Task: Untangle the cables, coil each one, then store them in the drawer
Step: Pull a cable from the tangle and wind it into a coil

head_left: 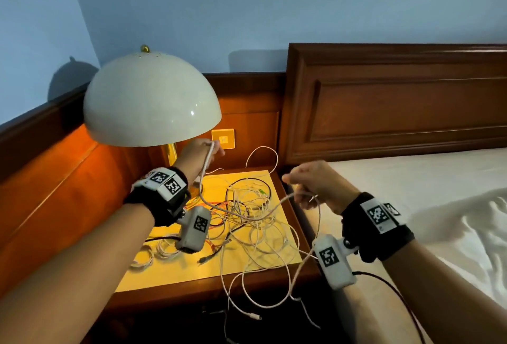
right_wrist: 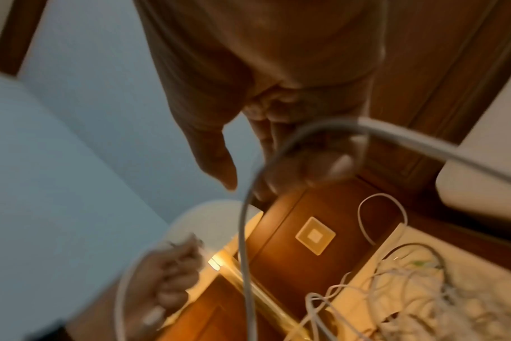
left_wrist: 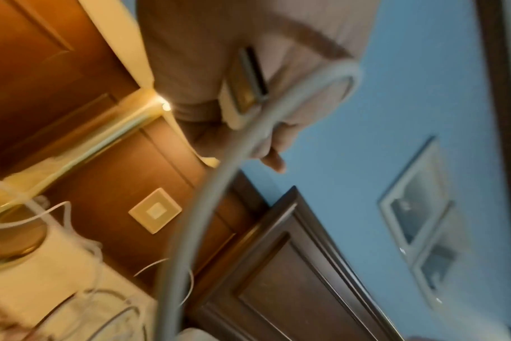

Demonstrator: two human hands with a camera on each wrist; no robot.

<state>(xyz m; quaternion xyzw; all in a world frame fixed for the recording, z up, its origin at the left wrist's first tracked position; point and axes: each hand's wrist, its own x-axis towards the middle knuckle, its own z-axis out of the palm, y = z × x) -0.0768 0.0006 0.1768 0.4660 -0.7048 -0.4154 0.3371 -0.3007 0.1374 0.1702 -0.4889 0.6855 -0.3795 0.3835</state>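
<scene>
Cable (head_left: 219, 208), white, sags between the left hand (head_left: 196, 155) gripping its plug end beneath the lamp (head_left: 151, 102) and the right hand (head_left: 319, 183) pinching it, above the tangle (head_left: 255, 212) on the nightstand (head_left: 170, 272).

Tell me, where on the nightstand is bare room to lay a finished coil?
Bare yellow top of the nightstand lies along its front edge, in front of the small coils. The middle and right are crowded by the cable tangle; the back left holds the lamp.

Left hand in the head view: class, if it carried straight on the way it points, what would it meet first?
Probably the square yellow-lit wall switch plate on the wood panel; the left hand, gripping a white cable, points at it, though depth is unclear.
</scene>
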